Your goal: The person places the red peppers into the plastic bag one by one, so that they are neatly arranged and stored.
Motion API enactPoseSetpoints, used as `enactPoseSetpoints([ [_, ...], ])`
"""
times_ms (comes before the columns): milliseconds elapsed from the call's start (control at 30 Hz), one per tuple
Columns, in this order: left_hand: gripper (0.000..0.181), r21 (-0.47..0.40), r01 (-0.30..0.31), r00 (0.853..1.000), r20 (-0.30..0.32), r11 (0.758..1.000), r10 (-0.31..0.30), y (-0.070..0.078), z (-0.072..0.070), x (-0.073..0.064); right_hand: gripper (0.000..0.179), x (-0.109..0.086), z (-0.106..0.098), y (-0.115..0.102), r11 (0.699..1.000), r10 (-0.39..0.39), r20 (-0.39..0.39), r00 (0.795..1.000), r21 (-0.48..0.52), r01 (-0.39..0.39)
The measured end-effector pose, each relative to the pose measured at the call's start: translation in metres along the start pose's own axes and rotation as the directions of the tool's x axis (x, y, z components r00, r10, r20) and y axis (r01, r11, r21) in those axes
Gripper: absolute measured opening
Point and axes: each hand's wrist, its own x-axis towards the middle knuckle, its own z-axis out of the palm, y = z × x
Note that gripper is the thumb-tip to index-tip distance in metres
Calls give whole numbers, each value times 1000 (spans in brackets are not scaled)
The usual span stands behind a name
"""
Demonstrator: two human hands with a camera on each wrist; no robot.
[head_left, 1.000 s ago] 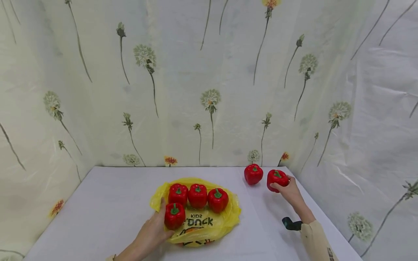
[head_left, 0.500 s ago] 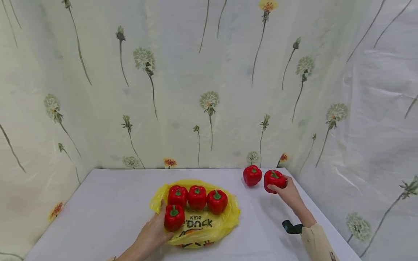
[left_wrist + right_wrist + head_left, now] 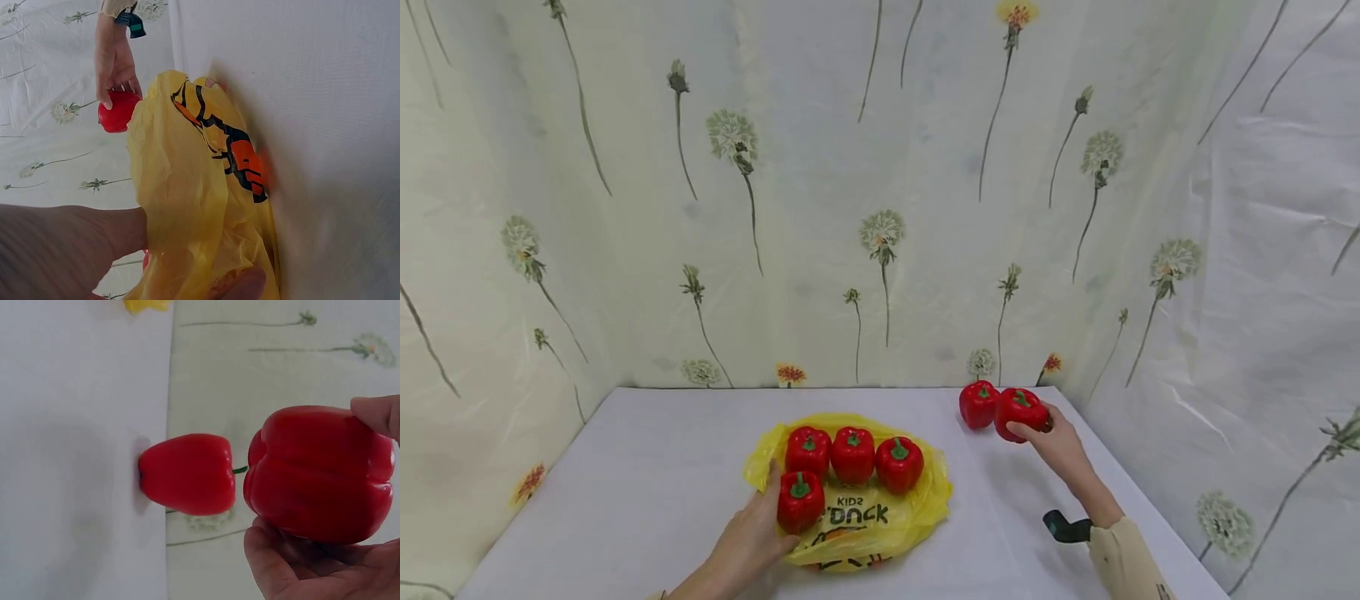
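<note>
My right hand holds a red bell pepper above the table, thumb on one side and fingers on the other in the right wrist view. A second red bell pepper stands upright on the table just beyond it, green stem up. My left hand grips the left edge of a yellow plastic bag, its thumb showing through the film in the left wrist view. Three peppers sit in a row on the bag's far side, the middle pepper among them. A nearer pepper sits beside my left hand.
The white table meets a hanging cloth printed with dandelions at its back, with more cloth at both sides. A dark wrist strap mount juts from my right sleeve.
My right hand has moved left with its bell pepper, which now overlaps the standing pepper in the head view. The left hand and the bag stay in place.
</note>
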Motion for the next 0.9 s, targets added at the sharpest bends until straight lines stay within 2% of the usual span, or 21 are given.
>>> enactPoseSetpoints([
  [500,112,18,-15,1000,-3,1000,15,0,-1,-2,97,-16,12,-23,996,-85,32,996,-16,85],
  [900,112,19,10,1000,0,1000,-10,1,1,0,90,-34,40,-46,984,-171,91,981,61,166],
])
